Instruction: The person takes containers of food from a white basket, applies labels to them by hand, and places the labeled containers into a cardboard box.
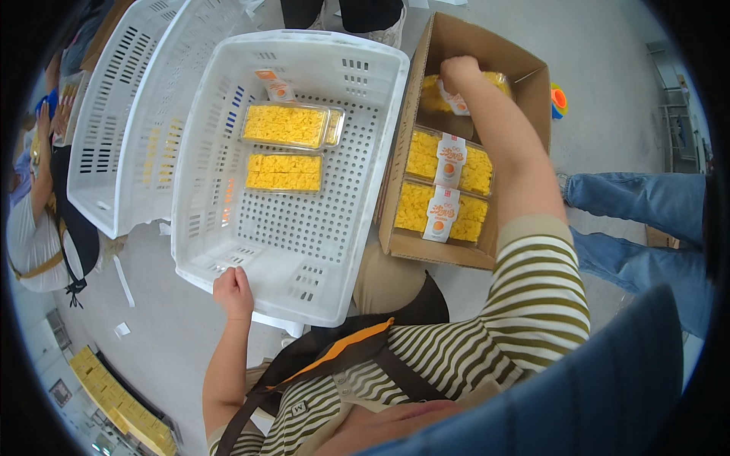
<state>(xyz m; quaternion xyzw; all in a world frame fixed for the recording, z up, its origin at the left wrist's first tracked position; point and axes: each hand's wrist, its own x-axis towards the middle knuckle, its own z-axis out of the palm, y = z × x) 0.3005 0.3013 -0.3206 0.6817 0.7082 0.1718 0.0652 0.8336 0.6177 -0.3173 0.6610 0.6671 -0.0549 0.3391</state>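
Observation:
My left hand (232, 290) is closed over the near rim of a white perforated plastic crate (285, 288). Inside the crate lie clear plastic packs of yellow crumb-coated cake, one (285, 125) partly overlapping another, and a separate pack (284, 172) nearer to me. My right hand (461, 74) reaches into the far end of an open cardboard box (479, 43). It grips a labelled cake pack (491, 84) around the middle; my fingertips are partly hidden. Two more labelled packs, a middle one (419, 154) and a near one (413, 208), lie side by side in the box.
More white crates (122, 102) stand at the left. A printed label card (275, 85) leans at the crate's far left corner. A person in jeans (633, 205) is close on the right, another person (43, 233) at the far left. Yellow cartons (117, 399) are stacked lower left.

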